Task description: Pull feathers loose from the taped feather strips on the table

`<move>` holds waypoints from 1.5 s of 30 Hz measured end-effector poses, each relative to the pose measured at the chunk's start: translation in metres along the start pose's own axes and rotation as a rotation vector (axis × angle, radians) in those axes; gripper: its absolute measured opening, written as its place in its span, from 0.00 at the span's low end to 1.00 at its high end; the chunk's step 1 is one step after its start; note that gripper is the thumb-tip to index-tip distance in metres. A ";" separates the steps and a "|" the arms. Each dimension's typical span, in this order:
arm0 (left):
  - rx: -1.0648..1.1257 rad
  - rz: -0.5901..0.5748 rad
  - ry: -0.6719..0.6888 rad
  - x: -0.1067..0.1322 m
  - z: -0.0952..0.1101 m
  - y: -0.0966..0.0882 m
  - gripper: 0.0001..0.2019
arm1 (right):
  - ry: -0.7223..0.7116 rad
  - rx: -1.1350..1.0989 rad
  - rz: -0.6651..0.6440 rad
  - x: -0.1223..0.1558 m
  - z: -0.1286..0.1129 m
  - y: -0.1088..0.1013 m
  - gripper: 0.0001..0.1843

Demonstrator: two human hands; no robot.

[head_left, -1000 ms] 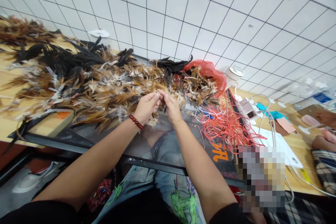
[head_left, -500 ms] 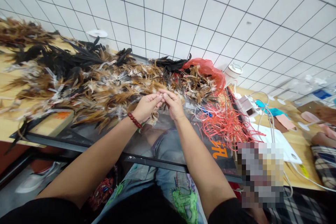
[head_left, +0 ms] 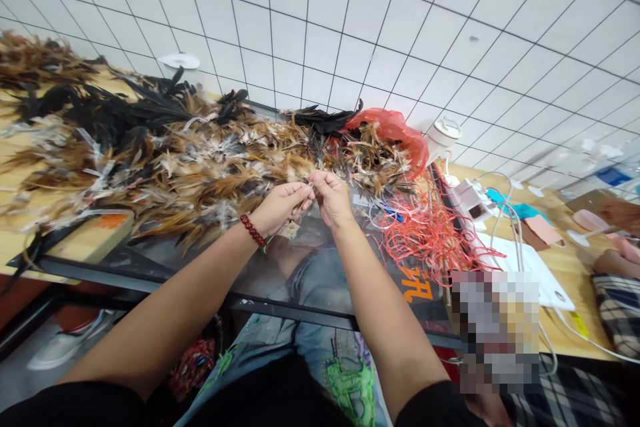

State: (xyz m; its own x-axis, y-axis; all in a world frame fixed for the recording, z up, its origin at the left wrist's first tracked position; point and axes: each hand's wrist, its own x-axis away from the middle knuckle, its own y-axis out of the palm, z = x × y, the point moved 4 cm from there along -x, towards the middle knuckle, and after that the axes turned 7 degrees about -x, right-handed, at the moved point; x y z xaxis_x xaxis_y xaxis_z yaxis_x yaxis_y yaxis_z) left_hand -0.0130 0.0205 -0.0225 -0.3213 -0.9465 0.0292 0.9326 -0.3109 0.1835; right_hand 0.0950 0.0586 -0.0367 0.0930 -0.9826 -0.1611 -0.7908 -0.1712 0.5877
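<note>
My left hand (head_left: 286, 205), with a red bead bracelet (head_left: 253, 230) at its wrist, is pinched closed over the dark glossy tabletop (head_left: 200, 273). Close against its fingertips, my right hand (head_left: 331, 199) is pinched closed too. Whatever lies between the fingers is too small to make out. A small pale tuft (head_left: 291, 227) shows just below the left fingers. Beyond both hands spreads a heap of brown and white feathers (head_left: 225, 173). Right of my right hand lies a tangle of red and pink cords (head_left: 420, 233), with a blue piece (head_left: 393, 211) at its left side.
Black feathers (head_left: 120, 110) lie at the back left, a red plastic bag (head_left: 385, 127) at the back. A white canister (head_left: 444, 137), a power adapter (head_left: 473, 200) and cables stand on the right. A person's plaid sleeve (head_left: 617, 313) is at the right edge. A tiled wall (head_left: 330, 27) rises behind.
My fingertips have drawn slightly apart, the right ones moving up a little. The view has shifted slightly. The feathers and cords look the same.
</note>
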 end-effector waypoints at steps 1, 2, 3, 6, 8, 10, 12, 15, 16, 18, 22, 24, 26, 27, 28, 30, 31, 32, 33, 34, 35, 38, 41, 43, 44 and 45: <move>0.010 -0.019 -0.007 0.000 0.000 0.000 0.19 | -0.026 -0.020 0.048 -0.002 -0.002 -0.003 0.17; 0.025 -0.036 -0.012 0.000 -0.001 0.001 0.19 | -0.061 -0.049 0.100 -0.005 -0.005 -0.008 0.17; 0.043 -0.045 -0.013 -0.001 -0.001 0.001 0.18 | -0.097 -0.081 0.155 -0.007 -0.009 -0.013 0.16; 0.105 0.043 0.044 -0.003 0.002 -0.006 0.16 | -0.152 -0.164 0.298 -0.013 -0.020 -0.034 0.14; 0.174 0.197 0.121 -0.004 0.007 -0.016 0.14 | -0.158 -0.208 0.346 -0.015 -0.026 -0.045 0.13; 0.237 0.342 0.183 -0.003 0.013 -0.027 0.12 | -0.160 -0.233 0.341 -0.015 -0.030 -0.050 0.13; 0.234 0.417 0.202 -0.003 0.017 -0.034 0.10 | -0.151 -0.210 0.283 -0.014 -0.032 -0.046 0.13; 0.134 0.463 0.237 -0.001 0.022 -0.036 0.12 | -0.121 -0.070 0.130 -0.009 -0.028 -0.027 0.15; 0.091 0.456 0.258 0.000 0.023 -0.034 0.13 | -0.132 -0.002 0.076 -0.006 -0.027 -0.019 0.15; -0.002 0.395 0.287 0.000 0.022 -0.025 0.15 | -0.203 0.158 -0.010 -0.002 -0.024 -0.005 0.14; -0.122 0.225 0.254 0.000 0.016 -0.009 0.16 | -0.286 0.403 -0.054 0.005 -0.019 0.008 0.13; -0.116 0.177 0.223 0.000 0.014 -0.006 0.15 | -0.256 0.433 -0.032 0.006 -0.017 0.008 0.13; -0.113 0.165 0.200 0.000 0.013 -0.006 0.14 | -0.278 0.450 -0.018 0.007 -0.018 0.008 0.13; -0.128 0.172 0.197 0.000 0.013 -0.008 0.13 | -0.304 0.463 -0.020 0.007 -0.019 0.009 0.13; -0.153 0.182 0.200 0.000 0.014 -0.010 0.12 | -0.328 0.477 -0.025 0.008 -0.020 0.010 0.12; -0.225 0.178 0.204 0.000 0.016 -0.013 0.12 | -0.340 0.490 -0.028 0.008 -0.019 0.012 0.12; -0.259 0.163 0.197 0.000 0.017 -0.014 0.12 | -0.328 0.492 -0.029 0.009 -0.018 0.013 0.13; -0.286 0.144 0.188 0.000 0.017 -0.015 0.11 | -0.313 0.494 -0.030 0.009 -0.016 0.014 0.13; -0.308 0.127 0.180 0.001 0.018 -0.015 0.11 | -0.302 0.497 -0.033 0.009 -0.015 0.015 0.14; -0.327 0.123 0.177 0.001 0.020 -0.015 0.11 | -0.299 0.502 -0.036 0.009 -0.014 0.015 0.14; -0.340 0.141 0.185 0.002 0.022 -0.016 0.11 | -0.308 0.508 -0.030 0.009 -0.014 0.016 0.14; -0.299 0.295 0.259 0.004 0.030 -0.025 0.07 | -0.365 0.559 0.057 0.008 -0.017 0.012 0.12; -0.088 0.446 0.375 0.007 0.043 -0.040 0.04 | -0.249 0.772 0.009 0.005 -0.012 0.009 0.10; 0.087 0.499 0.429 0.008 0.054 -0.051 0.06 | -0.119 0.965 -0.142 0.007 -0.004 0.011 0.06; 0.144 0.510 0.434 0.007 0.060 -0.055 0.07 | -0.086 1.044 -0.213 0.009 -0.001 0.013 0.05; 0.188 0.518 0.437 0.006 0.065 -0.058 0.07 | -0.082 1.111 -0.275 0.011 0.001 0.015 0.03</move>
State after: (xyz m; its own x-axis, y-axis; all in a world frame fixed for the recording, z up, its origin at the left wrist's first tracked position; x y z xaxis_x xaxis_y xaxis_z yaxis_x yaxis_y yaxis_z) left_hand -0.0794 0.0385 0.0314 0.2886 -0.9291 -0.2314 0.8907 0.1719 0.4208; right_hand 0.0840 0.0452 -0.0305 0.3375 -0.9072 -0.2510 -0.8510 -0.1801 -0.4933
